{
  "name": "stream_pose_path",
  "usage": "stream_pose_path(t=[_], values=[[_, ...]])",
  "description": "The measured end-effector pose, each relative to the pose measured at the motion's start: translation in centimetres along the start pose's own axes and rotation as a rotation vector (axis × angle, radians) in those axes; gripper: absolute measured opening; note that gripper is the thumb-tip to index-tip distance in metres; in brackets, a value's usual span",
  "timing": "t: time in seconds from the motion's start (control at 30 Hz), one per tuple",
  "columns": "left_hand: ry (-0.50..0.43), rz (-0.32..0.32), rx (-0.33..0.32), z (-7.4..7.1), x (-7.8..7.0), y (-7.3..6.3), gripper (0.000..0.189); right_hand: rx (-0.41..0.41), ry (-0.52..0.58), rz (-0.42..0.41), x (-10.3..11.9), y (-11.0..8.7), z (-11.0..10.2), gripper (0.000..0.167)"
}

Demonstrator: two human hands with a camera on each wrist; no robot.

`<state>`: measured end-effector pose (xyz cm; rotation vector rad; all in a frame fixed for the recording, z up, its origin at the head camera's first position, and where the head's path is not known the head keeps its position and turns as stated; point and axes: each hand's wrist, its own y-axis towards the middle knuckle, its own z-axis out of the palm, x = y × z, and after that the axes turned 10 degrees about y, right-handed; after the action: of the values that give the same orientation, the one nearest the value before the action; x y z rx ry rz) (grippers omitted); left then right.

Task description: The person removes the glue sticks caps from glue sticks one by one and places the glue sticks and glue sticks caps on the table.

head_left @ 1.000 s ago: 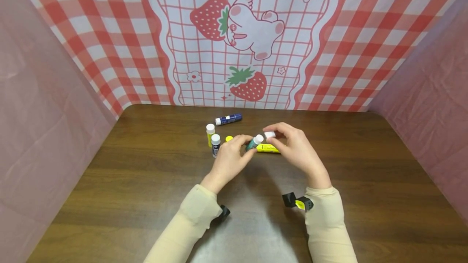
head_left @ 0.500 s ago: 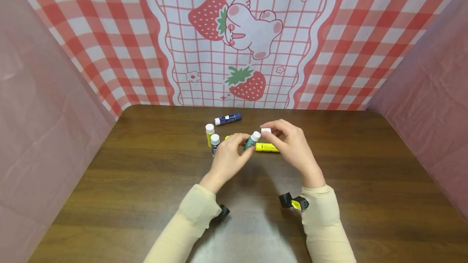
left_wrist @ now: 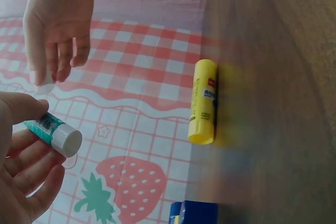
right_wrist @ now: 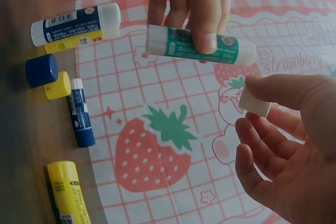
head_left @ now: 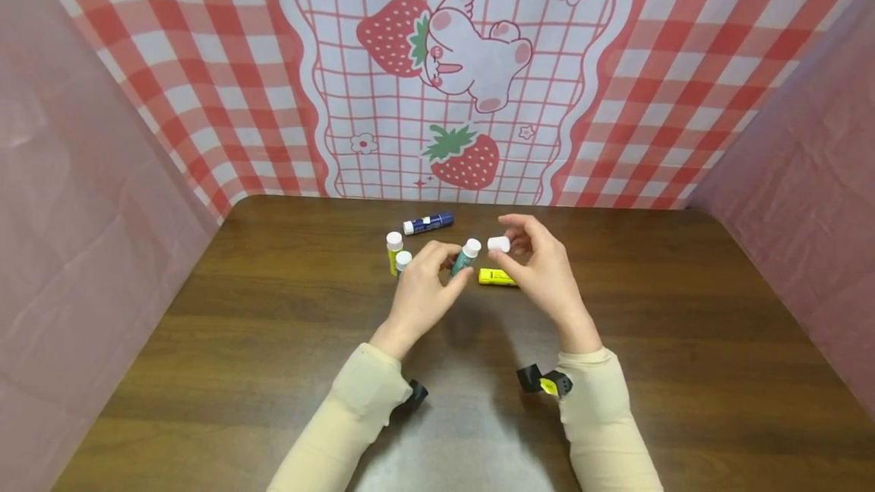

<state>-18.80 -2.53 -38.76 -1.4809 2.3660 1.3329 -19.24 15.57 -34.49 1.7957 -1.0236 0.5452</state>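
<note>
Two sticks stand left of green stick (head_left: 465,258): yellow stick (head_left: 394,255), navy stick (right_wrist: 73,24); careless knuckle could, we judge, topple either. Our left hand (head_left: 425,277) clamps green stick, tilted; slack thumb might let it roll out. Right of it, apart, white cap (head_left: 499,244), pinched by our right hand (head_left: 542,268); weak pinch could drop it onto lying yellow stick (head_left: 497,277), lower right.
</note>
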Motion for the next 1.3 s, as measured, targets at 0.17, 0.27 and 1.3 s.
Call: stream_pose_path(t=[0.17,0.27,1.3], values=[[-0.009,-0.012,-0.038,-0.7,0.3,0.3,0.023,0.014,0.018,0.03,-0.1,0.0,0.5,0.038],[0.002,-0.02,-0.069,-1.1,0.6,0.5,0.022,0.029,0.011,0.029,0.0,0.0,0.9,0.032],[0.05,-0.274,0.026,-7.0,4.7,1.6,0.022,0.166,0.006,0.145,-0.4,-0.4,4.4,0.028]])
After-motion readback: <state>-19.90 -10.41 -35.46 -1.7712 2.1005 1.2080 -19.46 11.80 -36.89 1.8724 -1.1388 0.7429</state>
